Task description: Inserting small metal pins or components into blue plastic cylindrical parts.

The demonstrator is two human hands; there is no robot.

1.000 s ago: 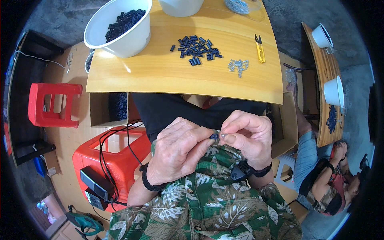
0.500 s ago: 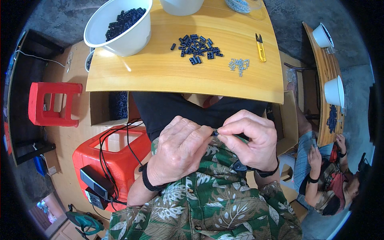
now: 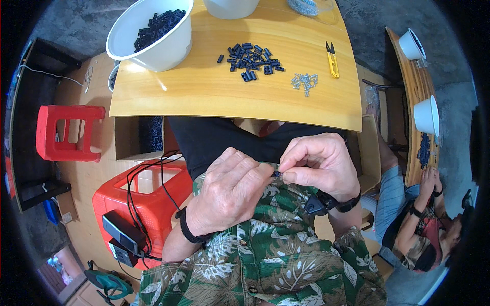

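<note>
My left hand (image 3: 229,191) is closed, its thumb and fingertips pinching a small black plastic part (image 3: 276,174) above my lap. Most of that part is hidden by the fingers. Right beside it, my right hand (image 3: 324,166) has its thumb and forefinger in a pinch at the part's end; whatever lies between them is too small to make out. On the table past my hands lies a loose pile of short black plastic pieces (image 3: 250,60). To its right is a small heap of shiny clear or silvery pieces (image 3: 304,82).
Yellow thread snips (image 3: 333,65) lie on the wooden table (image 3: 214,104). A white tub (image 3: 173,53) of black pieces stands at its left. A red stool (image 3: 115,204) with cables and a black device is at my left. Another person (image 3: 418,224) sits at a table to the right.
My right hand has turned and its wrist has swung slightly outward, fingertips still at the part. My left hand has barely moved. The other person's hands have come together.
</note>
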